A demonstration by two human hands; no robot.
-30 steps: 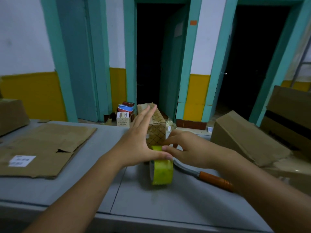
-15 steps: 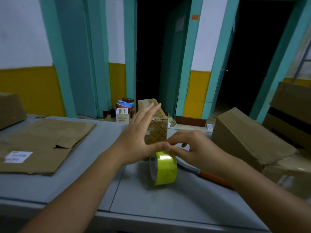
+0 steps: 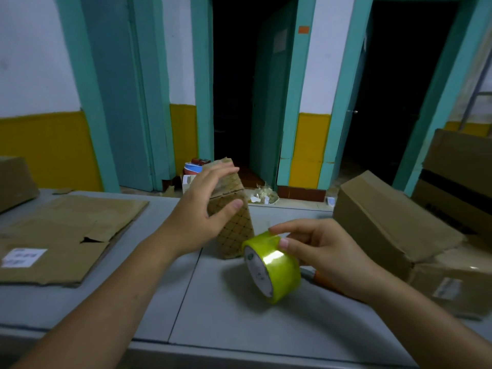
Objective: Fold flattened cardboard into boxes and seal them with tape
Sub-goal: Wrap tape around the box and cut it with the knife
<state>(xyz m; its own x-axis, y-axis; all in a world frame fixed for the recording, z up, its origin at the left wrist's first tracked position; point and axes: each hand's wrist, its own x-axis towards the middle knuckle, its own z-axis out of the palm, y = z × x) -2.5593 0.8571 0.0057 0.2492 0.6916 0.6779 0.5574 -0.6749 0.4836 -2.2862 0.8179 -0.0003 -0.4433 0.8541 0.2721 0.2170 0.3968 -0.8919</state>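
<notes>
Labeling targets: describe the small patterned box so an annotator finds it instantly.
On the grey table, between flattened cardboard and plain brown cartons, the small box stands, gripped by the left hand, behind the yellow tape roll. Only it carries a diamond lattice print.

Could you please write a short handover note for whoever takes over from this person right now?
Left hand: grips the small patterned box, upright on the grey table.
Right hand: pinches the yellow tape roll, tilted on its edge beside the box.
Done: that box is folded up; tape on it can't be made out.
To do: seal it, then fold the flattened cardboard lying at left.
</notes>
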